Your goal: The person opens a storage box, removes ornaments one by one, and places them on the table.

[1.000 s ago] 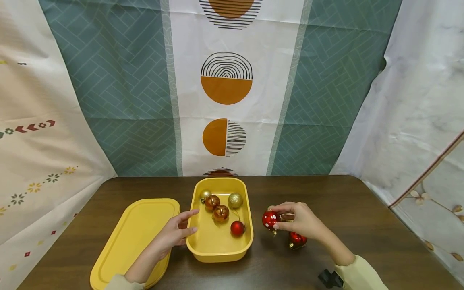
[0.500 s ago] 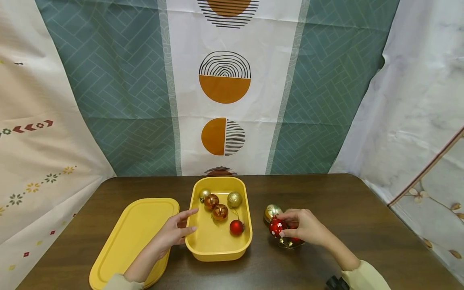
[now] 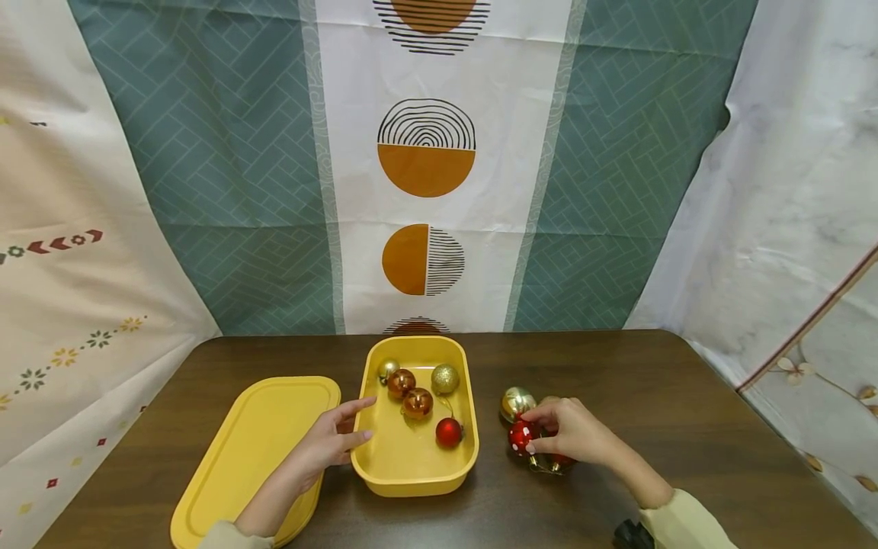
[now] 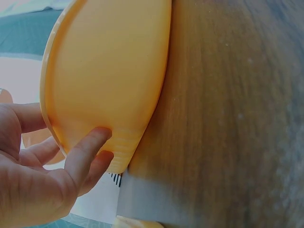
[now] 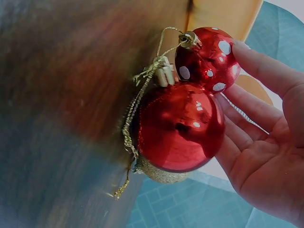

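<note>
My left hand (image 3: 325,438) grips the left wall of a yellow plastic box (image 3: 414,482), some fingers against its outer side (image 4: 107,61) in the left wrist view. Inside lie two copper Christmas baubles, a red bauble (image 3: 449,432), a glittery gold one (image 3: 445,379) and a small gold one (image 3: 388,370). To the right of the box, my right hand (image 3: 575,433) pinches a red bauble with white dots (image 5: 209,59) between thumb and fingers. A larger plain red bauble (image 5: 183,128) with a gold cord sits right beside it. Behind them is a shiny gold bauble (image 3: 517,404).
A yellow lid (image 3: 257,450) lies flat on the dark wooden table (image 3: 617,374), left of the box and partly under my left forearm. A patterned cloth (image 3: 439,282) hangs behind the table's far edge. A small black object (image 3: 632,535) shows by my right sleeve.
My right hand has moved slightly right and toward me with the dotted bauble, down beside the plain red one. The shiny gold bauble now shows. My left hand has stayed on the box.
</note>
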Demonstrator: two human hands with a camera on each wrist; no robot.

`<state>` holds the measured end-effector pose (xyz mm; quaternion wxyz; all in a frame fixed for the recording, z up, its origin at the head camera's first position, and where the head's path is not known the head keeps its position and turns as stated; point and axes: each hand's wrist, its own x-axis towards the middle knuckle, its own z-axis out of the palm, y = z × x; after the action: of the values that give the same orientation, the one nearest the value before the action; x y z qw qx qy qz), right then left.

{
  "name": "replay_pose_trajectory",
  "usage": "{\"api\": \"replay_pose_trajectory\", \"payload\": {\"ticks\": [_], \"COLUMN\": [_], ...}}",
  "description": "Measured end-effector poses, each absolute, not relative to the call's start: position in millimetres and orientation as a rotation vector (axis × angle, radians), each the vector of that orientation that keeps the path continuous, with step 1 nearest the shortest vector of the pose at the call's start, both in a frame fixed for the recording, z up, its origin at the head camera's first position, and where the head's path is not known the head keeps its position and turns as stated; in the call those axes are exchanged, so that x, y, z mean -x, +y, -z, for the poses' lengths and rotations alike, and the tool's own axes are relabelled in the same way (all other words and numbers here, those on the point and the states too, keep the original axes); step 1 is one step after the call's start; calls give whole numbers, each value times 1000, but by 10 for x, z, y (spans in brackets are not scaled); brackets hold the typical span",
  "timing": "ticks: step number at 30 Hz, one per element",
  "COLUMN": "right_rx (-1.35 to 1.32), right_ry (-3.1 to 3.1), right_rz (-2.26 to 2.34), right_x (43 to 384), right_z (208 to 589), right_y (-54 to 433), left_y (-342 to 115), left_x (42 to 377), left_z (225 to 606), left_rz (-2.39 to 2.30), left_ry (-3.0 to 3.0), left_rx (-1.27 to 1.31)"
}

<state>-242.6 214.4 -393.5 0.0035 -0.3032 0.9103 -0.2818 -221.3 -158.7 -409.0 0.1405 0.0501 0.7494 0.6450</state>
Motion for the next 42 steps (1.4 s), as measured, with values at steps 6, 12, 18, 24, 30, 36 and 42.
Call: {"api": "replay_pose_trajectory", "payload": {"ticks": [6,12,18,24,30,36,42], "right_rx": [985,945,932,958,965,937,945], "right_ry": [2871,2855,2884,2900,2825,2807,2738], "right_rz": [812,835,829,902,1081,1182,1283], "right_x": [2458,2469,2448,2428,2419,2434,2476], "right_z": [3985,3982,3935,3837,3754,3722,3760], "right_y": [2133,2120,2123,2061,1861,1580,1279], "left_y": [-1572,-1568,-1565,-1562,-1574,-1581,-1578], "left_x": [2217,2216,2201,2200,2205,2197,2208], "left_z": [4080,4075,4072,4076,4087,4095,4103], "left_rz": [-1867,-1863,-1863,-1863,-1857,-1858,-1867], "left_ry": [2170,2177,2176,2173,2180,2185,2179], "left_rx": [-126,-109,-114,-114,-110,-119,-115]}}
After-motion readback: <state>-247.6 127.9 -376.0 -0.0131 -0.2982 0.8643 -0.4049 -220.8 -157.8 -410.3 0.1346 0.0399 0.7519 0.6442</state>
